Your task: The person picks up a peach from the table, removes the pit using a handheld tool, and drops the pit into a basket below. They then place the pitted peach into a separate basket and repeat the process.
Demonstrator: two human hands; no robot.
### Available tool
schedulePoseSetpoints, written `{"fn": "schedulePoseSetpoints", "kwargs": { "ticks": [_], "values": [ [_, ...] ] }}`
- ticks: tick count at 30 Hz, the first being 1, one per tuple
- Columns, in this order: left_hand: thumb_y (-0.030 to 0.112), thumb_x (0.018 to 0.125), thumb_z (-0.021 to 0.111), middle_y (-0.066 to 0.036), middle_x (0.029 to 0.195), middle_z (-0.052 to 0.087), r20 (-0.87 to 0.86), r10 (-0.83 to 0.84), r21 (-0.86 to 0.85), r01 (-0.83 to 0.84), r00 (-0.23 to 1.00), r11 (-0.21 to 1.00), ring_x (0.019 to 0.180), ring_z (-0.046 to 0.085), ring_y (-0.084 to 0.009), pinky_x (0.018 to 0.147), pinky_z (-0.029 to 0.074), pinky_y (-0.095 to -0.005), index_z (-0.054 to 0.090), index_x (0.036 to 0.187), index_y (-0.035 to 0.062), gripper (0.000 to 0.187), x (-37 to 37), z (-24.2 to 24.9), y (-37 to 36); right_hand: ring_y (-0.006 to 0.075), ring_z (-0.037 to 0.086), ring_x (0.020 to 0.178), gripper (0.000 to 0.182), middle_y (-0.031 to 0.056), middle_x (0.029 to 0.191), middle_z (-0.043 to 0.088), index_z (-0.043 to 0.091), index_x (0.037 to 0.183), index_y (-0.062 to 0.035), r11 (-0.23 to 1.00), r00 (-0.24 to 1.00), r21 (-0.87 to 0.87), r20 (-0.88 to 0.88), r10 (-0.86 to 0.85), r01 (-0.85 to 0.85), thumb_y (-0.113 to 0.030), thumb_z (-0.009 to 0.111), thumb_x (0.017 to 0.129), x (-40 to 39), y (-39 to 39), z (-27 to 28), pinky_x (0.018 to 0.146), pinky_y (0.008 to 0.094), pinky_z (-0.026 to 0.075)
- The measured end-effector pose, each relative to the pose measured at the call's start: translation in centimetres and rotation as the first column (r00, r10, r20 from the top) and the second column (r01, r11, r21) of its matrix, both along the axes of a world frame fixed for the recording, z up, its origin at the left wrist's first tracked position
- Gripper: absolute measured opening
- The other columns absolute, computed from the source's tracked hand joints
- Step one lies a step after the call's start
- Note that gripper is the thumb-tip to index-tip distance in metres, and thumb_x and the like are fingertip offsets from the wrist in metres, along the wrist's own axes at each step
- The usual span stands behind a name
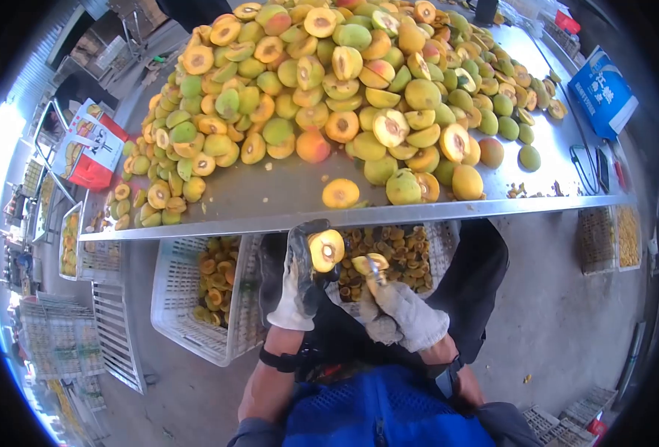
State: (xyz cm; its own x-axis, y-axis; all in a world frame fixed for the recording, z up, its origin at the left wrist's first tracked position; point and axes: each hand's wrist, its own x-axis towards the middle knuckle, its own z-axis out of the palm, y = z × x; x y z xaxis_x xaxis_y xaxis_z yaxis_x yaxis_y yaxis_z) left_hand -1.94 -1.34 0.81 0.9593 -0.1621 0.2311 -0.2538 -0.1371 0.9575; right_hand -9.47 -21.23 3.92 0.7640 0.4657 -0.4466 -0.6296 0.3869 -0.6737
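Observation:
My left hand (296,283), in a white glove with dark palm and fingers, is closed around a peach half (327,251), its cut face and pit turned up. Just to the right, my right hand (404,314) wears a greyish-white glove and grips a small hand tool (377,271) with a metal tip. A second peach piece (362,264) is at that tip; whether the tool pierces it cannot be seen. Both hands are in front of the table edge, above a white crate (442,249) of peach pieces. A lone peach half (340,194) lies near the edge.
A large heap of whole and halved peaches (307,97) covers much of the metal table (247,197). Another white crate (176,298) with peach pieces stands below at left. A red-and-white bag (87,149) and a blue bag (601,93) flank the table. Stacked crates (61,339) stand far left.

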Motion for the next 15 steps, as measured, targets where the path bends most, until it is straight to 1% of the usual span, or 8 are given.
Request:
{"fn": "schedulePoseSetpoints", "kwargs": {
  "ticks": [2,3,4,5,8,9,11,15],
  "values": [
    [0.025,0.101,0.051,-0.01,0.125,0.054,-0.342,-0.161,-0.574,-0.07,0.926,0.816,0.108,0.058,-0.0205,0.094,0.05,-0.0326,0.045,0.134,0.0055,0.039,-0.8,-1.9,-1.7,0.0119,0.042,0.041,0.052,0.003,0.054,0.048,0.054,0.081,-0.0067,0.999,1.0,-0.037,-0.005,0.009,-0.009,-0.056,0.049,0.097,1.1,0.9,1.1,0.039,0.0251,0.029],
    [0.029,0.101,0.051,-0.009,0.119,0.057,-0.497,-0.073,-0.64,-0.308,0.865,0.704,0.103,0.06,-0.0203,0.091,0.051,-0.033,0.047,0.132,0.0066,0.039,-2.4,-0.8,-3.7,0.0116,0.041,0.041,0.052,0.0027,0.054,0.047,0.053,0.081,-0.007,0.998,1.0,-0.066,0.017,-0.015,0.016,-0.056,0.048,0.097,1.6,1.7,0.7,0.038,0.0251,0.029],
    [0.029,0.1,0.054,-0.007,0.114,0.06,-0.534,0.019,-0.57,-0.377,0.845,0.73,0.099,0.062,-0.0179,0.086,0.053,-0.0318,0.05,0.129,0.0063,0.037,-1.5,-1.6,-3.9,0.0113,0.04,0.04,0.052,0.0023,0.054,0.047,0.053,0.081,-0.0073,0.995,0.998,-0.094,0.048,-0.034,0.038,-0.056,0.047,0.098,2.3,2.1,0.1,0.038,0.0252,0.029],
    [0.028,0.1,0.054,-0.006,0.114,0.061,-0.465,0.014,-0.471,-0.26,0.885,0.843,0.097,0.062,-0.0162,0.084,0.053,-0.0298,0.051,0.13,0.0069,0.036,-0.8,-2.3,-2.9,0.0113,0.038,0.039,0.051,0.0013,0.054,0.046,0.053,0.082,-0.0074,0.958,0.92,0.191,-0.37,-0.13,0.212,-0.055,0.045,0.099,3.0,2.2,-0.7,0.038,0.0252,0.029],
    [0.028,0.1,0.055,-0.004,0.112,0.063,-0.486,-0.013,-0.471,-0.249,0.874,0.846,0.09,0.062,-0.0116,0.077,0.052,-0.0233,0.055,0.125,0.0053,0.034,-0.5,-3.4,-2.0,0.0073,0.032,0.036,0.055,-0.0027,0.049,0.039,0.053,0.077,-0.0104,0.966,0.956,-0.152,-0.176,-0.234,0.208,-0.058,0.038,0.1,2.3,1.9,1.2,0.037,0.0249,0.027],
    [0.028,0.1,0.055,-0.004,0.11,0.063,-0.485,-0.009,-0.485,-0.261,0.874,0.835,0.088,0.062,-0.0117,0.077,0.052,-0.0234,0.055,0.124,0.0044,0.034,-0.4,-3.5,-2.3,0.0203,0.048,0.041,0.049,0.0066,0.055,0.052,0.057,0.084,-0.0062,0.96,0.988,-0.235,0.009,-0.157,0.155,-0.051,0.045,0.099,1.9,1.6,-0.8,0.041,0.0324,0.037],
    [0.029,0.1,0.054,-0.005,0.108,0.064,-0.62,-0.125,-0.542,-0.307,0.774,0.782,0.09,0.062,-0.0134,0.08,0.053,-0.0261,0.057,0.12,0.0013,0.034,0.0,-0.1,-2.9,0.0325,0.058,0.058,0.04,0.0138,0.067,0.059,0.059,0.094,-0.0042,0.753,0.854,-0.55,0.519,-0.031,0.362,-0.044,0.051,0.097,0.9,1.9,-1.4,0.052,0.0383,0.045],
    [0.028,0.102,0.052,-0.008,0.107,0.064,-0.401,-0.074,-0.458,-0.13,0.913,0.879,0.094,0.061,-0.0151,0.084,0.052,-0.0274,0.056,0.12,0.0004,0.033,-0.3,-1.8,-3.0,0.0462,0.06,0.092,0.032,0.0239,0.094,0.065,0.059,0.111,-0.0044,0.632,0.868,-0.739,0.451,0.208,0.233,-0.031,0.057,0.094,1.9,1.9,0.8,0.075,0.0459,0.049]
  ]
}}
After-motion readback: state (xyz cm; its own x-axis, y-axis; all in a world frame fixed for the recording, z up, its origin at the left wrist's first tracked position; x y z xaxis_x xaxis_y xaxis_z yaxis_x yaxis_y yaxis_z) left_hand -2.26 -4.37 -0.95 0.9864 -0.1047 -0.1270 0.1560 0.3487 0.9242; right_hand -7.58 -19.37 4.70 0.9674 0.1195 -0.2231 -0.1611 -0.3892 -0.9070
